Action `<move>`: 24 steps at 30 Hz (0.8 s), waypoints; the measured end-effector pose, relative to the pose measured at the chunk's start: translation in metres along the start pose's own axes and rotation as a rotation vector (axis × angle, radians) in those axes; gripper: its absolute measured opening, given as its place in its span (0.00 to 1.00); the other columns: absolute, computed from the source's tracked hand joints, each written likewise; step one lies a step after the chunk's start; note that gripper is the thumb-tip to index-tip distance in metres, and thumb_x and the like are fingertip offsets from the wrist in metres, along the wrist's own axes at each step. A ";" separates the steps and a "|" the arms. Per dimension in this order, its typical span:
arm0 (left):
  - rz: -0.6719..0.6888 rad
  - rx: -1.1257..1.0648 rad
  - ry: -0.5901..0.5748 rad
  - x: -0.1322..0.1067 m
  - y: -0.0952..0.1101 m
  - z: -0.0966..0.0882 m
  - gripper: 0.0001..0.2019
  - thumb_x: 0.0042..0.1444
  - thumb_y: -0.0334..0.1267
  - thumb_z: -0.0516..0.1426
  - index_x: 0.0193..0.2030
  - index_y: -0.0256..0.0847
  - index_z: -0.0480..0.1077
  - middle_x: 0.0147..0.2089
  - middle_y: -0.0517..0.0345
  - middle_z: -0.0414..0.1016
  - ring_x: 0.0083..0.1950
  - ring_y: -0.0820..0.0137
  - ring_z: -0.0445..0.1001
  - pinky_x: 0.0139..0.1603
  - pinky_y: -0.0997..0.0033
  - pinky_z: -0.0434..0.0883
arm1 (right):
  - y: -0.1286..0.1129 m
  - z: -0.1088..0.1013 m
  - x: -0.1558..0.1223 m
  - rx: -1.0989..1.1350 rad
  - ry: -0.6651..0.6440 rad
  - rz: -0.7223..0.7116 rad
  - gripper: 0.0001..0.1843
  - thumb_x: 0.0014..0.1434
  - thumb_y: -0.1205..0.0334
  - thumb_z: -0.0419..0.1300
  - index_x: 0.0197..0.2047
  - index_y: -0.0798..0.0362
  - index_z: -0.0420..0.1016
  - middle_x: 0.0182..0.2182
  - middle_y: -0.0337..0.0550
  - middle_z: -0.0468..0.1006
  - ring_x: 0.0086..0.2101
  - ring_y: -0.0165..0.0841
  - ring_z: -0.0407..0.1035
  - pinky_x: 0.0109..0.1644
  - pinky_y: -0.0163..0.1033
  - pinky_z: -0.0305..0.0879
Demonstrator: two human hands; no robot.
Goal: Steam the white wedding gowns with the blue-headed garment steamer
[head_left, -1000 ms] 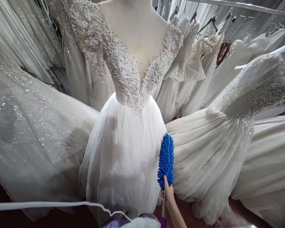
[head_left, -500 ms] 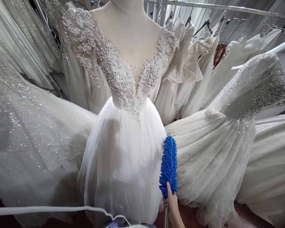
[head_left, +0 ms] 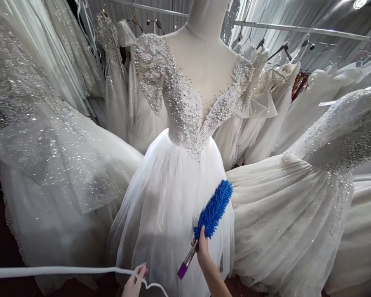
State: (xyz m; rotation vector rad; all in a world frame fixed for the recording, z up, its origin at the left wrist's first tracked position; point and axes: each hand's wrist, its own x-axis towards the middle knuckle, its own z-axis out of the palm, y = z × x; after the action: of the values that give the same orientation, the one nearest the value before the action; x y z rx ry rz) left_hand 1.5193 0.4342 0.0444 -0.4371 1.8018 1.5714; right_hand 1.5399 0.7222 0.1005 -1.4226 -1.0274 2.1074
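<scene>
A white wedding dress (head_left: pixel 170 202) with a beaded bodice stands on a mannequin (head_left: pixel 204 62) straight ahead. My right hand (head_left: pixel 201 248) is closed round the metal handle of a blue fluffy duster (head_left: pixel 214 208), whose head lies tilted against the right side of the tulle skirt. The handle ends in a purple cap. My left hand (head_left: pixel 135 282) shows at the bottom edge, fingers pinched on a thin white cord (head_left: pixel 55 270) that runs in from the left.
Sparkly gowns crowd both sides: one (head_left: pixel 49 156) at the left, another (head_left: pixel 299 206) at the right. More dresses hang from a metal rail (head_left: pixel 297 29) behind. Dark red floor (head_left: pixel 0 247) shows at the lower left.
The duster head has tipped from upright to slanting right, against the skirt. My left hand has come into view on the cord. The camera has pulled back and shifted left.
</scene>
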 end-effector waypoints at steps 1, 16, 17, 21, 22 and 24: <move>0.048 -0.002 0.003 0.008 0.005 0.005 0.27 0.35 0.62 0.62 0.38 0.44 0.74 0.45 0.46 0.80 0.56 0.47 0.74 0.53 0.56 0.71 | 0.018 0.001 0.004 -0.026 0.071 -0.027 0.32 0.44 0.26 0.58 0.27 0.48 0.57 0.11 0.25 0.57 0.12 0.25 0.56 0.15 0.32 0.55; 0.323 0.283 -0.739 -0.005 0.146 -0.018 0.32 0.38 0.72 0.57 0.32 0.41 0.65 0.22 0.65 0.67 0.24 0.74 0.66 0.30 0.69 0.62 | 0.020 0.167 -0.113 0.043 0.188 -0.379 0.30 0.51 0.27 0.52 0.34 0.47 0.56 0.16 0.29 0.65 0.16 0.29 0.65 0.20 0.36 0.63; 0.351 0.307 -0.685 0.001 0.149 -0.026 0.33 0.39 0.74 0.54 0.31 0.42 0.64 0.18 0.69 0.62 0.20 0.75 0.62 0.27 0.70 0.61 | 0.025 0.180 -0.112 0.045 0.171 -0.352 0.31 0.50 0.26 0.52 0.34 0.47 0.56 0.16 0.29 0.66 0.16 0.29 0.65 0.21 0.35 0.64; 0.315 0.373 -0.604 0.024 0.126 -0.063 0.35 0.43 0.76 0.46 0.35 0.44 0.64 0.15 0.73 0.53 0.16 0.76 0.54 0.22 0.69 0.59 | 0.073 0.195 -0.104 0.046 0.169 -0.195 0.30 0.50 0.26 0.53 0.30 0.46 0.55 0.12 0.29 0.64 0.14 0.30 0.63 0.18 0.35 0.63; 0.291 0.400 -0.619 0.028 0.115 -0.074 0.35 0.43 0.76 0.46 0.35 0.44 0.64 0.15 0.73 0.53 0.16 0.75 0.54 0.22 0.69 0.59 | 0.090 0.189 -0.105 0.047 0.163 -0.160 0.30 0.49 0.26 0.53 0.29 0.46 0.55 0.11 0.30 0.64 0.14 0.30 0.63 0.18 0.36 0.63; 0.217 0.468 -0.658 0.033 0.091 -0.093 0.35 0.40 0.78 0.47 0.33 0.45 0.65 0.15 0.72 0.53 0.16 0.74 0.53 0.24 0.67 0.59 | 0.126 0.171 -0.108 0.070 0.144 -0.105 0.31 0.46 0.26 0.56 0.28 0.47 0.58 0.11 0.30 0.65 0.14 0.31 0.64 0.19 0.37 0.65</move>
State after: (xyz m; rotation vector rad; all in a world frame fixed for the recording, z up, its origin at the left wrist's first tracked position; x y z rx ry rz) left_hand 1.4102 0.3700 0.0899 0.4619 1.6327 1.1690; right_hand 1.4368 0.5069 0.1087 -1.4309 -0.9421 1.9175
